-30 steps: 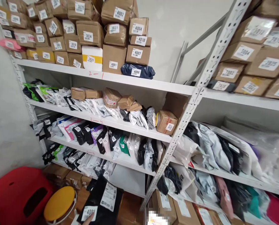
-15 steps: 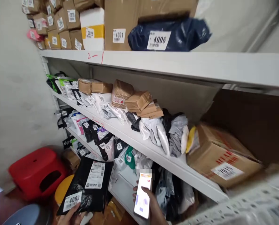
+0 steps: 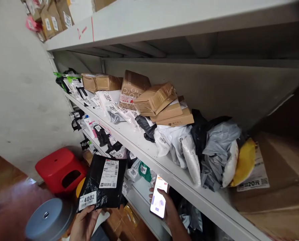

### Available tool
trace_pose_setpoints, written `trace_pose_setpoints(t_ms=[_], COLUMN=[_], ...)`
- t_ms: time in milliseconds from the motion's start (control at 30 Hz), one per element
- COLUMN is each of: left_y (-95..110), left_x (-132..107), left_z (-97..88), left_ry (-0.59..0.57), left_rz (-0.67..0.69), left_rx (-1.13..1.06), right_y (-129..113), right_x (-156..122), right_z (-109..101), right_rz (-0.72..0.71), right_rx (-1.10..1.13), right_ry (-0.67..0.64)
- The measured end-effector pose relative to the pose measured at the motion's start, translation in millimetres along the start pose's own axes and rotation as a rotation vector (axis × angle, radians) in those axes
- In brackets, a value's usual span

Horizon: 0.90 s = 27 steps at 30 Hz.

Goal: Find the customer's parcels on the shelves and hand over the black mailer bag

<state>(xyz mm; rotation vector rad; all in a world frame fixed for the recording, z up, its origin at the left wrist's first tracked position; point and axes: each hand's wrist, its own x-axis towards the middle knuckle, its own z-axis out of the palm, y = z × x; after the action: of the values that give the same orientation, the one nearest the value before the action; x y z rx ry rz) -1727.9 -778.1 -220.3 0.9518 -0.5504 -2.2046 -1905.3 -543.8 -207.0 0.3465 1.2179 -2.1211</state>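
Observation:
My left hand point(image 3: 85, 223) grips the lower edge of a black plastic parcel bag point(image 3: 95, 179). A white shipping label faces up on it, and a sticker reading 4002 sits at its lower left corner. My right hand point(image 3: 170, 209) is wrapped round a smartphone point(image 3: 157, 202) with its screen lit, the thumb lying over the glass. Both are held in front of the lower shelves. Just behind the phone lies a green parcel point(image 3: 144, 171) with a numbered sticker.
The middle shelf point(image 3: 139, 142) bears brown cardboard boxes point(image 3: 154, 98), grey bags point(image 3: 218, 147) and a large carton point(image 3: 285, 187) at right. A red stool point(image 3: 60, 167) and a grey-blue round stool point(image 3: 49, 217) stand on the floor at left. Overhead runs the upper shelf edge point(image 3: 139, 26).
My view has shifted closer to the middle shelf, and the upper shelf's parcels have mostly left the picture. The bag and phone, still held, appear slightly further right.

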Motion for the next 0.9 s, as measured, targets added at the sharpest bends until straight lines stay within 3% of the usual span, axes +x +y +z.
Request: trace_pose_setpoints(t_ms=[333, 600, 900], left_y=[5, 10, 12], left_x=[3, -4, -13], left_z=[-2.2, 5.0, 9.1], left_ry=[-0.021, -0.04, -0.05], left_rz=[0.067, 0.033, 0.019], left_rx=[0.02, 0.011, -0.046], right_y=[3, 10, 8], right_x=[-21, -22, -17], right_z=[-10, -9, -14], right_rz=[0.0, -0.036, 0.06], right_rx=[0.008, 0.02, -0.049], right_ry=[0.033, 0.026, -0.017])
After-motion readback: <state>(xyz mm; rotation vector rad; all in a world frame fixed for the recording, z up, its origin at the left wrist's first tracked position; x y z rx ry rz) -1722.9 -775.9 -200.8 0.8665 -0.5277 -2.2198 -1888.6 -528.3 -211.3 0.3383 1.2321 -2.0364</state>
